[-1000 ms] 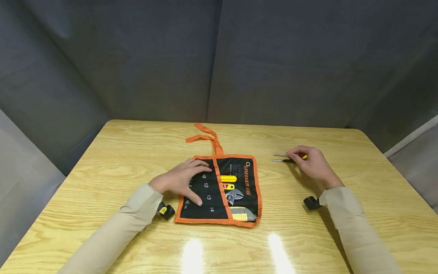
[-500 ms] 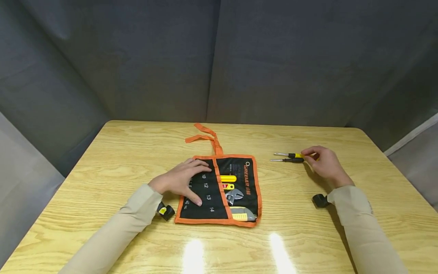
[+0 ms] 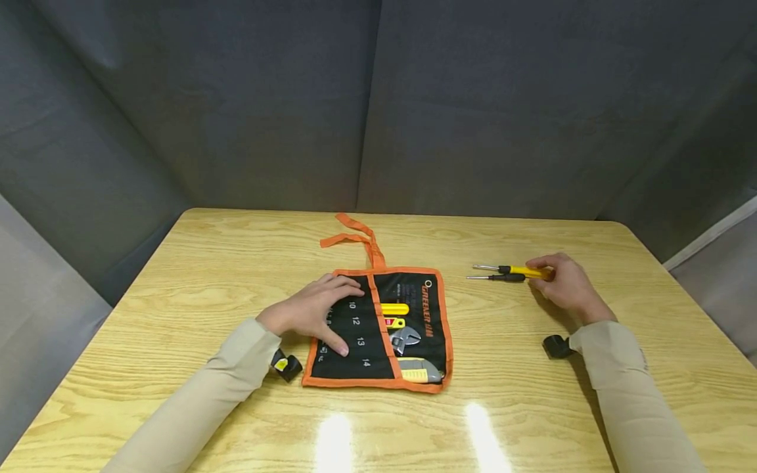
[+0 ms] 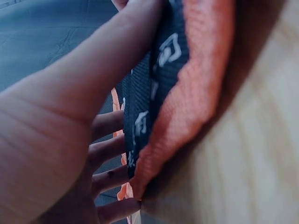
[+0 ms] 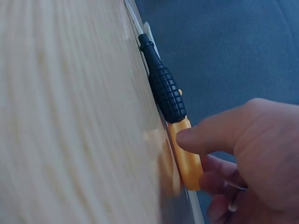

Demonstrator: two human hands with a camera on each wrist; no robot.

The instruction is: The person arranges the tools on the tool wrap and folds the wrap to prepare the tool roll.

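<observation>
Near the right side of the table, a screwdriver with a yellow handle (image 3: 520, 270) lies beside a shorter black-handled screwdriver (image 3: 506, 278), both shafts pointing left. My right hand (image 3: 564, 284) pinches the rear of the yellow handle (image 5: 187, 163); in the right wrist view the thumb is on it and the other fingers are partly hidden behind. My left hand (image 3: 313, 309) rests spread on the numbered pocket side of a black tool pouch (image 3: 378, 373) with orange trim. From its pockets poke an adjustable wrench (image 3: 405, 339), a grey-and-yellow utility knife (image 3: 421, 370) and yellow tool ends (image 3: 395, 308).
Orange tie straps (image 3: 361, 238) stretch from the pouch toward the table's far edge. The wooden table (image 3: 236, 256) carries everything, with dark grey curtains (image 3: 266, 118) behind it. A black wrist camera (image 3: 557, 346) sits by the right cuff.
My right hand has shifted right, off the front of the two screwdrivers to the rear of the yellow handle, baring more of both. My left hand stays on the pouch.
</observation>
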